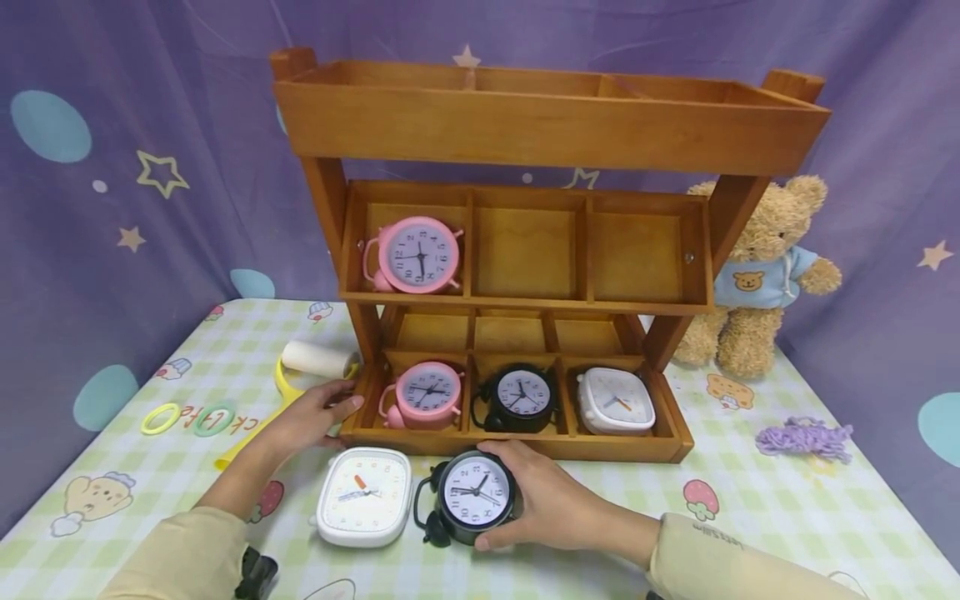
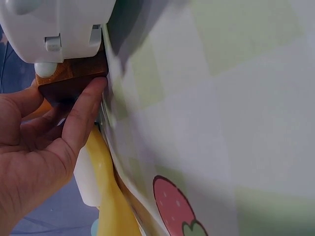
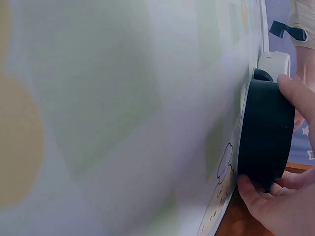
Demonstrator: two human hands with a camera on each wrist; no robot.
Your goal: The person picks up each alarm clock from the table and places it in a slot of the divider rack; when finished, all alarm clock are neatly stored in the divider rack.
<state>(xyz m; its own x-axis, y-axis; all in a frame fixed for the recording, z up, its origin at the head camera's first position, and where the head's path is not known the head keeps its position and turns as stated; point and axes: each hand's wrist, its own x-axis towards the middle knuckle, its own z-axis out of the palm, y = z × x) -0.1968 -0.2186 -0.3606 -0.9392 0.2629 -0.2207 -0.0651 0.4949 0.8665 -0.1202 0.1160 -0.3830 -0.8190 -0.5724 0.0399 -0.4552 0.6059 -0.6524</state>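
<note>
My right hand (image 1: 555,504) grips a black twin-bell alarm clock (image 1: 477,492) lying face up on the table before the wooden shelf (image 1: 551,125). In the right wrist view, fingers and thumb span the clock's dark side (image 3: 266,130). At the shelf's lower left corner is my left hand (image 1: 303,421); the left wrist view shows its thumb and fingers on either side of that wooden corner (image 2: 74,81). Between the hands, left of the black clock, lies a white square alarm clock (image 1: 364,508). In the bottom row sit a pink clock (image 1: 428,390), a black clock (image 1: 523,393) and a white clock (image 1: 617,402).
Another pink clock (image 1: 420,256) sits in the middle tier's left compartment. Left of the shelf lie a yellow-handled lint roller (image 1: 318,358), a yellow ring (image 1: 161,418) and a green ring (image 1: 213,420). To the right are a teddy bear (image 1: 757,283) and purple yarn (image 1: 804,438).
</note>
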